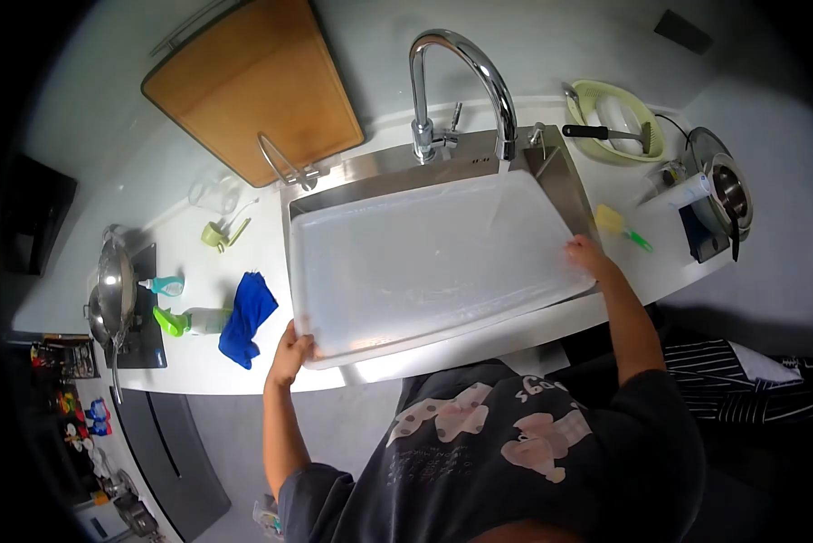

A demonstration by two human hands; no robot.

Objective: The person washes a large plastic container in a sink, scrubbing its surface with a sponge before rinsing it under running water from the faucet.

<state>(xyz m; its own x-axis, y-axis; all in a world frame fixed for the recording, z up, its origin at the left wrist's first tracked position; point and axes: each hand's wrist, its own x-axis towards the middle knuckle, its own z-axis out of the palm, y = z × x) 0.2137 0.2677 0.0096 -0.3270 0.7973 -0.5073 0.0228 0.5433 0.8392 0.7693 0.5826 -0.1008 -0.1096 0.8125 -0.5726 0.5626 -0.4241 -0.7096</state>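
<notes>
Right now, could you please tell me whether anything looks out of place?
The large plastic lid looks askew: the left hand and right hand hold it over the sink, its near left corner jutting over the counter. The blue cloth lies crumpled.

Tray (433,271): cloudy white; taken as clock centre. Counter (646,276): plain white. At 12 o'clock, tap (442,40): silver. Between 10 and 11, board (252,81): orange-brown, edged in a darker tone. At 9, scoop (212,235): pale green. Between 8 and 9, cloth (248,317): deep blue, unpatterned; spray head (167,321): bright green. Between 1 and 2, basket (637,156): pale green. Between 2 and 3, brush (610,219): yellow, handled in green. At 4, fabric (709,403): black, striped in white. At 6, shirt (479,480): dark grey, printed with pale pink figures and a dark-dotted bow.
</notes>
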